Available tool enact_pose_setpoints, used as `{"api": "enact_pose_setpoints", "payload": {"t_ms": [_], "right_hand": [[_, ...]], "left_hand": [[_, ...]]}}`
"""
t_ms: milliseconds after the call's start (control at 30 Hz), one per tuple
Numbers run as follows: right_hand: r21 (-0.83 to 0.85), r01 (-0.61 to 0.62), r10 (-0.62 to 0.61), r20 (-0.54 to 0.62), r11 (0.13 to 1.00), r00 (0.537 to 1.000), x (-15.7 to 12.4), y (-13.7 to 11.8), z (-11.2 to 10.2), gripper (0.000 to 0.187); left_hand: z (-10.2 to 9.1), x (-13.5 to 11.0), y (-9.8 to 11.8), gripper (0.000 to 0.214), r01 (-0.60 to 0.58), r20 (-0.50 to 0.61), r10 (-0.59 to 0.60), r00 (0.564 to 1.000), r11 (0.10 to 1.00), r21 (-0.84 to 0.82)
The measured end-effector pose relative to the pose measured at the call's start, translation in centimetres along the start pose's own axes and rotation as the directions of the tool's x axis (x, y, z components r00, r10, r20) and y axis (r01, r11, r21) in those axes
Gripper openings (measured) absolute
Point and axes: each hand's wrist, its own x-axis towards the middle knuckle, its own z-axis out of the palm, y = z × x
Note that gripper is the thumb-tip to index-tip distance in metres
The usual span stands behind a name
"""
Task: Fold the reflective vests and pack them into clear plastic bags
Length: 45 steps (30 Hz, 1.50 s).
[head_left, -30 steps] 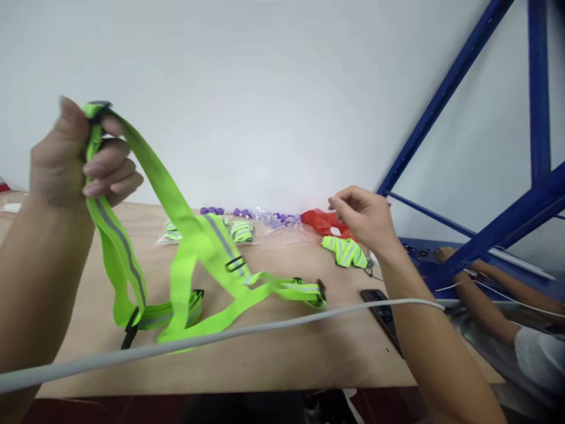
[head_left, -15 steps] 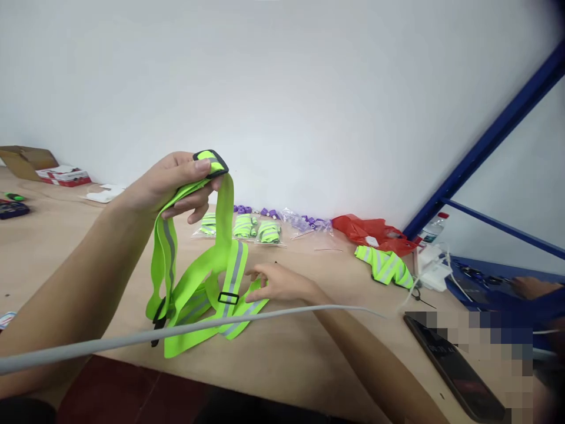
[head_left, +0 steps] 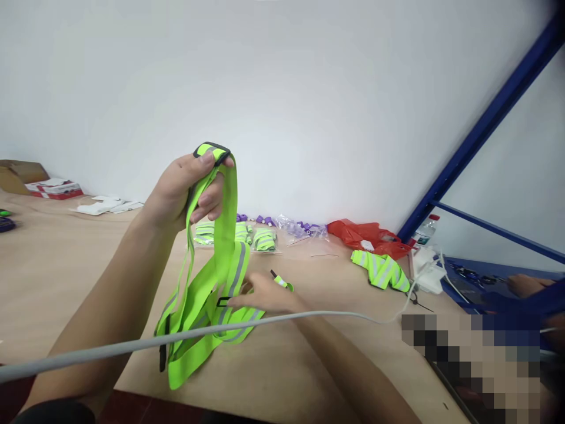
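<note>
A lime-yellow reflective harness (head_left: 227, 212) with grey stripes hangs from my left hand (head_left: 189, 182), its lower straps bunched on the table. Thumb and fingers of that hand pinch the strap at a black buckle (head_left: 212, 147), raised well above the tabletop. Lower down, my right hand (head_left: 267, 292) is closed on a striped strap of the harness, the thumb against a black slide buckle (head_left: 223, 302). Its other fingers are partly hidden behind the strap. Another dark buckle (head_left: 163, 350) dangles at the harness's lower left.
A grey cable (head_left: 189, 334) crosses in front of my arms. Bagged reflective straps (head_left: 265, 239), purple pieces (head_left: 306, 227) and a red plastic bag (head_left: 366, 235) line the wall. A folded reflective strap (head_left: 382, 270) lies right, near a bottle (head_left: 426, 229) and another person's hand (head_left: 525, 285).
My right hand has moved left onto the strap by the slide buckle and closed there. My left hand has lifted the upper buckle slightly. The view has shifted a little.
</note>
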Motion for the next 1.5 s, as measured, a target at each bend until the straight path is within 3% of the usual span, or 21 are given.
{"api": "enact_pose_setpoints", "payload": {"t_ms": [100,167,233,333,400,467,533,600,667,800,967,1100,1267,1400,1500], "right_hand": [[-0.028,0.051,-0.051,0.013,0.998,0.999,0.6,0.8,2.0,0.034],[-0.014,0.070,-0.071,-0.056,0.997,0.996,0.7,1.1,1.8,0.035],[0.061,0.059,-0.052,-0.113,0.996,0.992,0.5,1.1,-0.2,0.038],[0.179,0.120,-0.077,-0.228,0.976,0.970,-0.6,0.1,-5.0,0.044],[0.243,0.233,-0.130,-0.377,0.942,0.917,-1.7,-0.8,-8.2,0.044],[0.272,0.309,-0.141,-0.499,0.911,0.855,-3.0,-1.5,-10.6,0.047],[0.213,0.335,-0.158,-0.580,0.918,0.799,-4.0,-1.9,-12.0,0.047],[0.152,0.339,-0.179,-0.616,0.929,0.767,-4.8,-2.3,-12.5,0.052],[0.110,0.317,-0.184,-0.621,0.942,0.762,-5.3,-2.6,-12.4,0.057],[0.000,0.252,-0.196,-0.626,0.968,0.755,-5.5,-3.4,-12.1,0.062],[-0.016,0.240,-0.183,-0.699,0.971,0.691,-5.1,-3.6,-12.1,0.061],[0.042,0.267,-0.169,-0.678,0.963,0.715,-4.7,-4.0,-11.3,0.060],[0.200,0.214,-0.111,-0.430,0.956,0.896,-4.7,-5.0,-10.1,0.054],[0.236,0.124,-0.063,-0.253,0.964,0.966,-4.6,-4.5,-10.4,0.042],[0.210,0.010,0.018,-0.134,0.978,0.991,-4.4,-3.2,-11.3,0.034]], "left_hand": [[0.4,0.0,-0.1,0.028,-0.079,0.160,0.078,0.984,0.997,-0.001],[0.2,-0.1,0.1,0.019,-0.108,0.209,0.107,0.972,0.994,-0.008],[-0.3,-0.2,0.3,0.017,-0.116,0.194,0.118,0.974,0.993,-0.021],[-1.6,-0.2,0.0,0.017,-0.134,0.128,0.140,0.982,0.990,-0.052],[-2.3,0.0,-0.9,0.020,-0.110,0.104,0.119,0.987,0.990,-0.086],[-2.3,0.2,-2.4,0.023,-0.005,0.146,0.023,0.989,0.993,-0.119],[-1.5,0.4,-4.4,0.025,0.190,0.244,-0.156,0.957,0.974,-0.123],[0.1,0.7,-6.6,0.032,0.421,0.344,-0.370,0.863,0.903,-0.084],[2.0,1.1,-8.8,0.037,0.515,0.359,-0.465,0.809,0.856,-0.051],[4.6,1.8,-11.8,0.043,0.490,0.369,-0.428,0.825,0.867,-0.090],[5.3,1.6,-12.9,0.040,0.431,0.270,-0.395,0.878,0.898,-0.087],[5.5,1.0,-12.4,0.033,0.322,0.198,-0.299,0.933,0.942,-0.095],[5.1,0.7,-10.3,0.032,0.201,-0.035,-0.216,0.976,0.946,-0.253],[3.9,1.1,-8.8,0.025,0.065,-0.236,-0.140,0.962,0.951,-0.301],[3.1,1.6,-7.9,0.043,-0.049,-0.394,-0.091,0.915,0.942,-0.331]]}}
